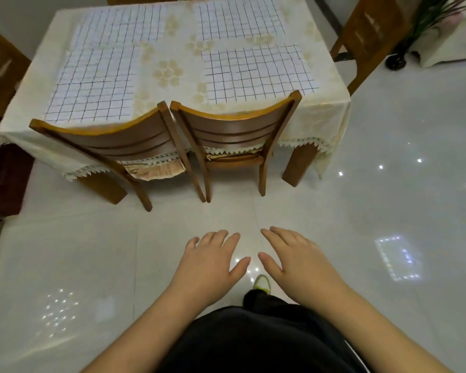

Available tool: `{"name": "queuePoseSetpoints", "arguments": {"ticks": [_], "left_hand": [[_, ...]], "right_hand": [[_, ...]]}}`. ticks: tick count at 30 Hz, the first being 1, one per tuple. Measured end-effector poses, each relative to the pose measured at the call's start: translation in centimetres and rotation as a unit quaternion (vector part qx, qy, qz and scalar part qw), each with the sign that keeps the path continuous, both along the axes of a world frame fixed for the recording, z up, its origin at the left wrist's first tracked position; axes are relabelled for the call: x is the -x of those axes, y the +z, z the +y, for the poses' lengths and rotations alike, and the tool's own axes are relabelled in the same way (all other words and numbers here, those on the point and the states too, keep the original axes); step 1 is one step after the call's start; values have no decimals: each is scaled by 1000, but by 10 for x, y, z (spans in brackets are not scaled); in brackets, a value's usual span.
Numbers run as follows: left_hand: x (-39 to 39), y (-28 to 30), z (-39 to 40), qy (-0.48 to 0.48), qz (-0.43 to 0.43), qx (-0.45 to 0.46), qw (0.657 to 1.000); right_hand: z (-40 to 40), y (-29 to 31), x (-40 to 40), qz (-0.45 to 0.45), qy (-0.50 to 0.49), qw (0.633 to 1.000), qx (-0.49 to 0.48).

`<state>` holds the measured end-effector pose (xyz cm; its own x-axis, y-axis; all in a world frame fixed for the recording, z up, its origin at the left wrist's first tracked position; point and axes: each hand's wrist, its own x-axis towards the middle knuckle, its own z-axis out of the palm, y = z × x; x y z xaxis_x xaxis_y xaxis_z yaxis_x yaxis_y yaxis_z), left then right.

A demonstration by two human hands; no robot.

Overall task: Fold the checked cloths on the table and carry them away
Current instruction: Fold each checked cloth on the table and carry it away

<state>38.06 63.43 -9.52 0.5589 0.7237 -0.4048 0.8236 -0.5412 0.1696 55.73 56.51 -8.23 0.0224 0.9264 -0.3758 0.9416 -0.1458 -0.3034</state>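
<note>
1. I'm standing on the pale tiled floor [361,211], looking down at the surface [172,60], which is covered in a cream flowered tablecloth with lace trim.
2. Four checked cloths are lying flat and unfolded on the surface: near-left cloth [94,84], far-left cloth [121,25], far-right cloth [238,20], near-right cloth [258,72]. The two left ones are touching or overlapping at their edges; the right pair are sitting slightly apart.
3. My left hand [213,261] is hovering over the floor, palm down, fingers straight and spread, gripping nothing.
4. My right hand [293,258] is hovering just beside it, also flat with fingers extended, gripping nothing. The thumbs are nearly meeting.
5. Both hands are well apart from the cloths.
6. Two wooden chairs, left chair [113,138] and right chair [237,125], are standing pushed in at the near edge, between me and the surface.
7. A third chair [366,30] is standing at the far right, near a potted plant [425,20].
</note>
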Motion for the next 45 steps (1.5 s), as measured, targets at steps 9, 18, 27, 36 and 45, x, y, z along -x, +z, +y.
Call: {"name": "queuePoseSetpoints", "arguments": {"ticks": [9,18,27,36,45], "left_hand": [[-82,19,128,24,-18,-40,999],[-112,20,259,22,-38,-63,997],[-119,19,406,-18,-17,-105,994],[-154,2,509,-52,-47,-86,994],[-216,-42,574,-52,-63,-25,996]], "right_hand": [[138,10,-106,-12,-3,999,-34],[258,16,-123,-10,12,999,-43],[401,20,-132,-9,-34,997,-64],[481,15,-165,-22,-62,997,-30],[542,-29,-221,-4,-21,1000,-16]]}}
